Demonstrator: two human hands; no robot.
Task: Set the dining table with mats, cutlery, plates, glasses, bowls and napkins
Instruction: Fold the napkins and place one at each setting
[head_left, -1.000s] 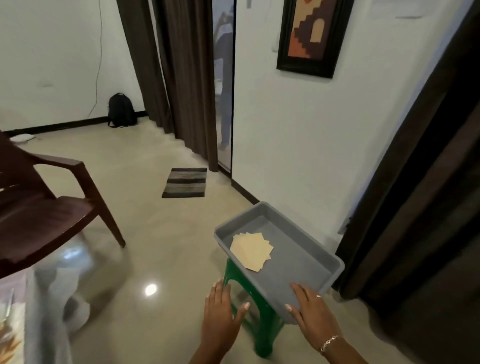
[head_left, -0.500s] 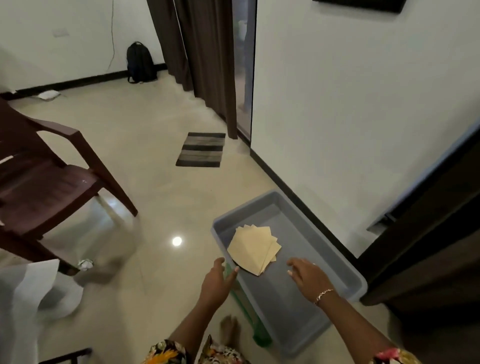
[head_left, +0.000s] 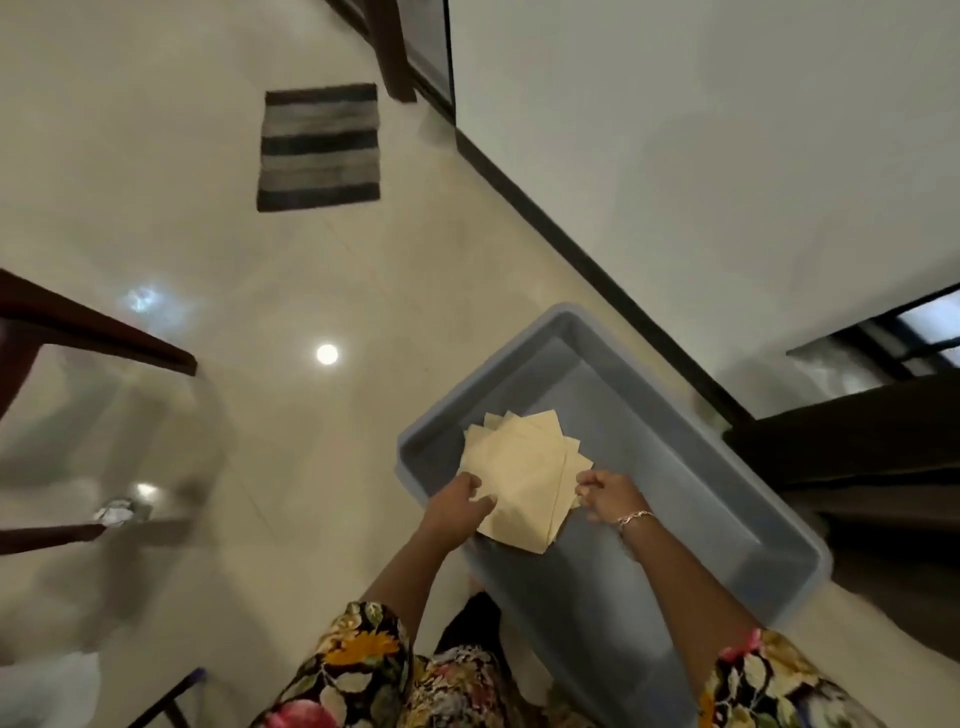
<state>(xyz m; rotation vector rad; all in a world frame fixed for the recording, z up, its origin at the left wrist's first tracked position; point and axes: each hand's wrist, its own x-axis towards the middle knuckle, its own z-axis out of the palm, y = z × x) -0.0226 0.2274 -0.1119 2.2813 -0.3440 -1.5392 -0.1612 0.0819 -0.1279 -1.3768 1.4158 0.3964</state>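
Napkin step: napkins (head_left: 519, 475) lie fanned in the tray (head_left: 670, 525), between my hands; left hand (head_left: 457, 508) grips one edge, right hand (head_left: 607, 496) pinches the other. Next, probably squeeze them together and lift out.

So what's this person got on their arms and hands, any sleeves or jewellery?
Both arms wear short floral sleeves, dark with yellow, pink and green blooms: left sleeve, right sleeve. The forearms are bare. A thin chain bracelet sits at the wrist of the right hand. The left hand shows no jewellery.
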